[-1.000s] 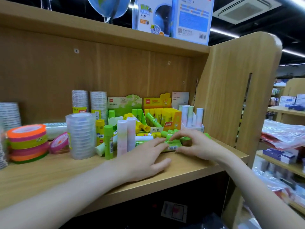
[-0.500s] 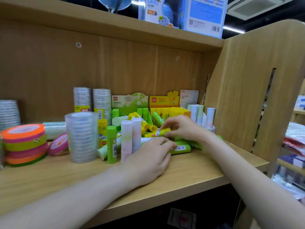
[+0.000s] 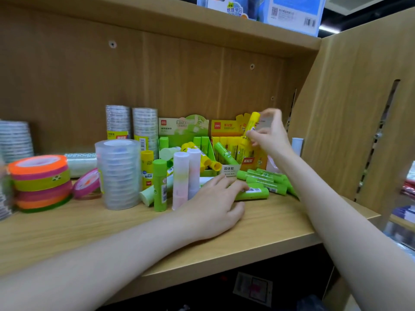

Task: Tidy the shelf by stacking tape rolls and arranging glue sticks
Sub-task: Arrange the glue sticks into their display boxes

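My right hand holds a yellow glue stick upright above the orange display box of yellow sticks. My left hand rests flat on the shelf, its fingertips touching a lying green glue stick. Several more green sticks lie beside it. Upright sticks, a green one and two pastel ones, stand to the left. A clear tape stack and a stack of coloured tape rolls stand further left.
A green display box stands at the back beside two tall clear tape stacks. A pink tape roll leans by the clear stack. The shelf's side panel closes the right. Boxes sit on the upper shelf.
My right hand picked a yellow glue stick from the pile and lifted it up over the orange box. The left hand stayed on the shelf. The camera moved closer.
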Available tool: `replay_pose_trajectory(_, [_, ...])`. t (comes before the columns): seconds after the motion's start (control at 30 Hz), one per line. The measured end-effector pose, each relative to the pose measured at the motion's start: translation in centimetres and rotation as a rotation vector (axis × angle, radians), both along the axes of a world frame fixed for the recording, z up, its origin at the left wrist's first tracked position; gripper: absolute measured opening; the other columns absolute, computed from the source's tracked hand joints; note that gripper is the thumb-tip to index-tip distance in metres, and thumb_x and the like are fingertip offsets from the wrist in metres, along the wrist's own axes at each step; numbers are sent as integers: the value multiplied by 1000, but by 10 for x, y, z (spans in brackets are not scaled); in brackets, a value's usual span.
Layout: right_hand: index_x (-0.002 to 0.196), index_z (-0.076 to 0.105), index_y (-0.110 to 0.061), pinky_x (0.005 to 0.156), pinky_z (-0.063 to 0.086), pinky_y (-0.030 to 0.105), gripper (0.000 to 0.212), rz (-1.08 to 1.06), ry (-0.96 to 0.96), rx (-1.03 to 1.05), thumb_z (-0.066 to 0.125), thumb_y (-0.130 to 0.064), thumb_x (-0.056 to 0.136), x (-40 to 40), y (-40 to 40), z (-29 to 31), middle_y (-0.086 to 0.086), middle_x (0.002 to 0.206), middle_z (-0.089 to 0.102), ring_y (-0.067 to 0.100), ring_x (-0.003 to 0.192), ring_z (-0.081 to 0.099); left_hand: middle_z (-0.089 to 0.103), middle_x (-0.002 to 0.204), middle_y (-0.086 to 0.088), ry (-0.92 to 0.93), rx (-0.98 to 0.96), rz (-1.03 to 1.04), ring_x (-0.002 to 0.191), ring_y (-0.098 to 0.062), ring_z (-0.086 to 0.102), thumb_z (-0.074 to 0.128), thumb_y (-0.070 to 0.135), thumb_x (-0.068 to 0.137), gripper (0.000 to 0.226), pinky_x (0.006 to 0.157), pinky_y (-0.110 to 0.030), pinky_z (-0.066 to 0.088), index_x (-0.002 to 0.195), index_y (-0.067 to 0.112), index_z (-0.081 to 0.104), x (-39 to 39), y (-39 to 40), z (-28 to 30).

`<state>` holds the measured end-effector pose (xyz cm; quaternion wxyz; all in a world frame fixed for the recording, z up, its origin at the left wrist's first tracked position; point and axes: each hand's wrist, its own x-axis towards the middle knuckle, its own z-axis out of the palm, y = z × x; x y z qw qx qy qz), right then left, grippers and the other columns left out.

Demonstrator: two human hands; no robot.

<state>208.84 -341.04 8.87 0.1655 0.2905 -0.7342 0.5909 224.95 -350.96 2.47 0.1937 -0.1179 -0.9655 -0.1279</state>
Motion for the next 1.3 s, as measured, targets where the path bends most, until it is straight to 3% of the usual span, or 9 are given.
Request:
replay_pose_trajectory(0.07, [123,40,-21,66,45,27,50,-145,349,306,63,-7,81,0,-4,1,9,76,61,19,69,57,32,146,5,-26,11,5,138,-11,12,37,29,98,40,106,-18,5,137,24,34,-1,-1,0])
replay_pose_trajectory(0.17, [118,43,-19,68,45,31,43,-218,528,519,64,-13,81,-6,-16,-1,9,80,63,27,78,58,28,148,6,-56,16,20,142,-12,6,37,30,97,41,111,-23,6,138,26,32,-2,-2,-1])
replay_pose_trajectory(0.57, [96,61,-11,89,31,37,23,-360,558,716,56,-32,91,-20,-20,-12,6,110,57,26,113,38,27,149,6,-81,24,38,143,-13,5,40,29,96,43,114,-28,7,138,29,31,-5,-3,-3])
replay_pose_trajectory(0.77, [102,63,-12,93,31,40,23,-318,543,734,50,-30,94,-17,-14,-12,7,116,51,25,115,38,27,149,7,-69,27,31,142,-12,4,40,29,96,43,112,-26,6,138,28,31,-4,-3,-4])
replay_pose_trajectory(0.87, [123,58,-23,92,29,38,33,-229,626,679,50,-34,93,-10,-17,-17,4,123,50,23,118,36,26,149,7,-75,29,29,143,-11,2,40,29,96,43,112,-24,5,138,28,31,-3,-3,-3])
replay_pose_trajectory(0.97, [140,35,-33,102,23,43,49,-202,654,934,46,-41,93,-7,-30,-17,-2,136,43,24,126,28,26,149,6,-70,31,23,143,-11,1,40,29,96,44,112,-24,4,139,27,30,-3,-2,-2])
replay_pose_trajectory(1.03, [138,37,-31,106,20,46,50,-218,631,1026,51,-40,91,-7,-35,-16,-2,138,40,25,128,26,26,149,6,-73,32,23,143,-12,1,40,28,96,44,112,-24,3,139,27,30,-3,-2,-2])
replay_pose_trajectory(1.17, [117,46,-19,100,27,41,36,-134,657,899,61,-23,85,-4,-34,-17,-3,106,54,24,114,41,26,149,7,-71,36,17,143,-11,1,40,28,96,44,113,-25,4,139,28,30,-3,-3,-3])
replay_pose_trajectory(1.3, [102,49,-12,74,47,24,29,86,455,209,69,-12,81,5,-14,1,2,85,59,12,73,54,25,149,8,-78,26,25,143,-11,2,40,29,96,44,113,-26,5,139,28,30,-5,-4,-3])
